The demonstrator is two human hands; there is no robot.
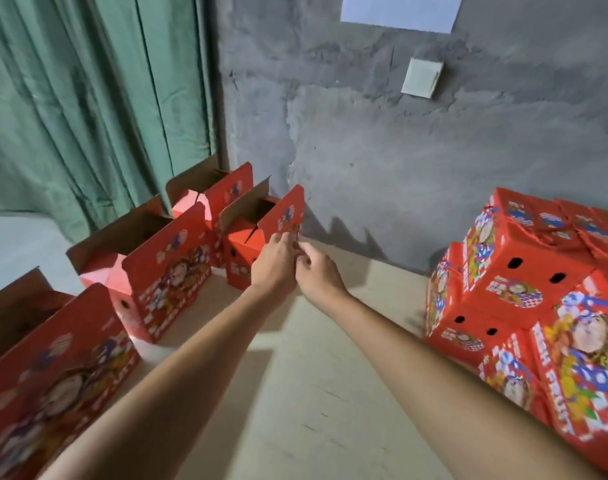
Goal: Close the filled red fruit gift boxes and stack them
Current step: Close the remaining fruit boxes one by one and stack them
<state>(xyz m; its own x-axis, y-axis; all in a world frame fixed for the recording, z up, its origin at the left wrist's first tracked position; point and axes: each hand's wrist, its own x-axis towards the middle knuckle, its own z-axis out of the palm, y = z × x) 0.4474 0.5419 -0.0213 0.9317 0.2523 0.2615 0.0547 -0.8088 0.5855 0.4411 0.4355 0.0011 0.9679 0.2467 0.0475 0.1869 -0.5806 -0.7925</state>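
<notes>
both hands, left (274, 261) and right (318, 271), pinch the far open box's flap (283, 213).

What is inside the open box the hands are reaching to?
Only brown cardboard inner walls and a red inner flap show inside the open box. Its contents are hidden by its raised front flap and both hands: left hand, right hand.

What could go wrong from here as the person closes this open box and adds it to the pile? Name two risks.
1. Both the left hand and right hand pinch the upright flap of the open box; pulling hard could crease or tear it.
2. The stack of closed boxes sits unevenly, the top ones tilted; another box could make it slide.
</notes>
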